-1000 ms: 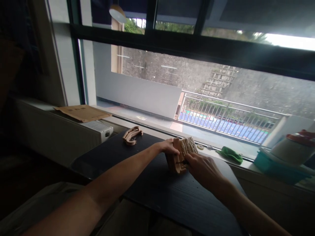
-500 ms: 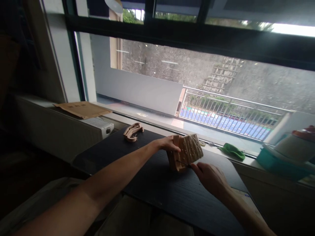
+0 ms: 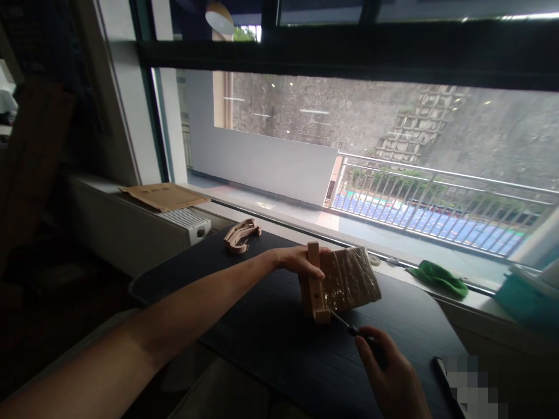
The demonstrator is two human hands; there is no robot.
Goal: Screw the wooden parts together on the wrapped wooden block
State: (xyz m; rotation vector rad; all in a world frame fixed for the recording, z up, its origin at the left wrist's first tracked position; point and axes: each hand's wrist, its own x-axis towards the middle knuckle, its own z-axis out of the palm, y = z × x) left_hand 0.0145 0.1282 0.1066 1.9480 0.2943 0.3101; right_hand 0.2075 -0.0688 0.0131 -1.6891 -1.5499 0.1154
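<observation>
My left hand (image 3: pixel 301 260) is closed around a pale wooden bracket (image 3: pixel 317 288), whose upright bar has a dark hole and a stepped lower end. Behind the bracket, touching it, is a brown block wrapped in shiny clear film (image 3: pixel 353 276). My right hand (image 3: pixel 393 372) grips the dark handle of a screwdriver (image 3: pixel 351 330). The thin shaft points up and left, its tip by the bracket's lower end; whether it touches I cannot tell. Farther back on the dark table (image 3: pixel 271 297) lie curved wooden pieces (image 3: pixel 240 237) with a few small screws beside them.
A green cloth (image 3: pixel 439 278) and a teal container (image 3: pixel 522 291) sit on the window sill at the right. A brown envelope (image 3: pixel 166 195) lies at the left above a white radiator (image 3: pixel 198 230). A dark-edged, partly pixelated object (image 3: pixel 445 378) is at the lower right.
The bracket and wrapped block have turned, showing the bracket's bar more fully. My right hand has moved down and right with the screwdriver, and more of its shaft shows. The view has shifted slightly.
</observation>
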